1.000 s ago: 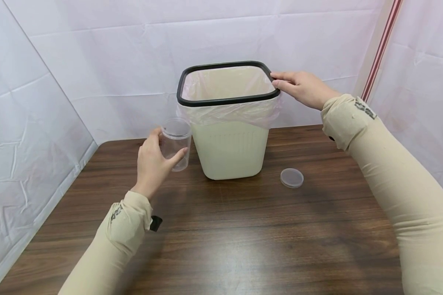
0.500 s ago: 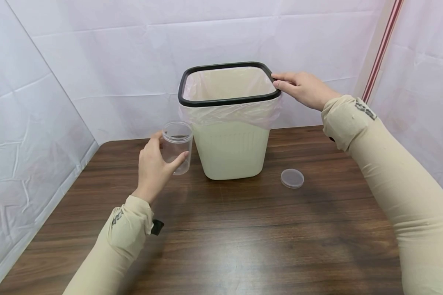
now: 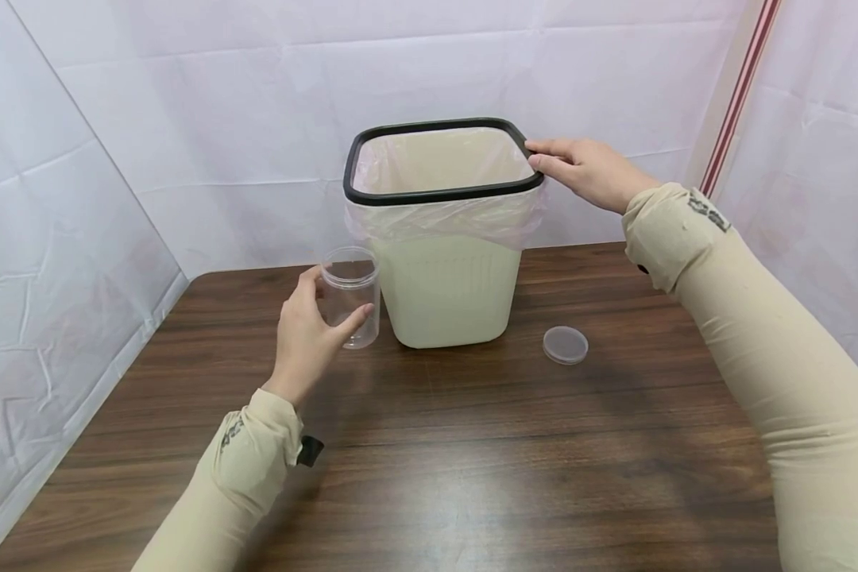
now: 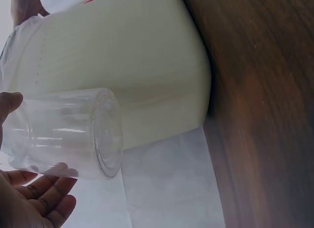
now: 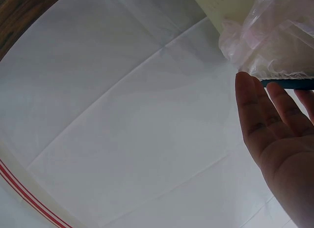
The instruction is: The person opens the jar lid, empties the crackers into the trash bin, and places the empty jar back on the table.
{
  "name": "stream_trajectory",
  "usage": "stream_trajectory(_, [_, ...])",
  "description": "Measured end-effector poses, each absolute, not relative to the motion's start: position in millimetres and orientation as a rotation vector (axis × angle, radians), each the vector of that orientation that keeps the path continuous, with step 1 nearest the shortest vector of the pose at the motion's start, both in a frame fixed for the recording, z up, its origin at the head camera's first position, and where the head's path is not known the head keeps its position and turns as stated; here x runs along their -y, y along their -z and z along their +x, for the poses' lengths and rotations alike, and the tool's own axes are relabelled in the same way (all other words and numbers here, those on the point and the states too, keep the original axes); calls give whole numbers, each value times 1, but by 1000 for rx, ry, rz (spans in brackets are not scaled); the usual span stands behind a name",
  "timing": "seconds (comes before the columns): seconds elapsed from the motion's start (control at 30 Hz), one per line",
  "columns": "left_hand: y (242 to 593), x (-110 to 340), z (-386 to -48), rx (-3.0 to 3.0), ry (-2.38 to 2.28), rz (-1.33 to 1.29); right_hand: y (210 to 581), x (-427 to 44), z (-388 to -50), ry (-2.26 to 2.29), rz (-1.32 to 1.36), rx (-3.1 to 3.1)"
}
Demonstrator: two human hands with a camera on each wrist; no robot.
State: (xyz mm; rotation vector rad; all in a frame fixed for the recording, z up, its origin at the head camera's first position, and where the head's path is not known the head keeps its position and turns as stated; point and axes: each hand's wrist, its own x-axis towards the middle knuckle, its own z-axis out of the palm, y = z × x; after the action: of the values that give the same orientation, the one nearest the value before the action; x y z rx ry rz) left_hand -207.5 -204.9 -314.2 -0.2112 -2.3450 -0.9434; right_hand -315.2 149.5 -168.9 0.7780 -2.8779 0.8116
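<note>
My left hand (image 3: 302,345) grips a clear plastic jar (image 3: 347,294), thumb on the near side and fingers around the far side. The jar is upright, lidless, and beside the left face of a cream trash bin (image 3: 446,294). In the left wrist view the jar (image 4: 73,129) hangs above the table, and I see nothing in it. My right hand (image 3: 589,173) touches the bin's black rim (image 3: 443,192) at its right corner; in the right wrist view its fingers (image 5: 248,105) are nearly straight. A thin pinkish bag (image 3: 465,218) lines the bin and folds over its top.
A round translucent lid (image 3: 566,345) lies on the dark wooden table (image 3: 472,445), right of the bin. White cloth walls (image 3: 222,119) stand behind the table and at both sides. A red-striped strip (image 3: 740,103) runs up the right corner.
My left hand has moved down and slightly right with the jar, bringing it lower alongside the bin. The right hand, bin and lid look unchanged.
</note>
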Motion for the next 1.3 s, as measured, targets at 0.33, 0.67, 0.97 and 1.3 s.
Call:
stream_trajectory(0.33, [321,200,-202,2433,1029,-191,167,-152,-316,-822,783,2877])
stream_trajectory(0.67, [332,194,-199,2471,1015,-206,167,-151,-314,-802,774,2890])
stream_trajectory(0.97, [337,189,-198,2491,1051,-261,166,-153,-313,-845,798,2872])
stream_trajectory(1.3, [341,184,-195,2521,1210,-313,165,-156,-311,-812,777,2869])
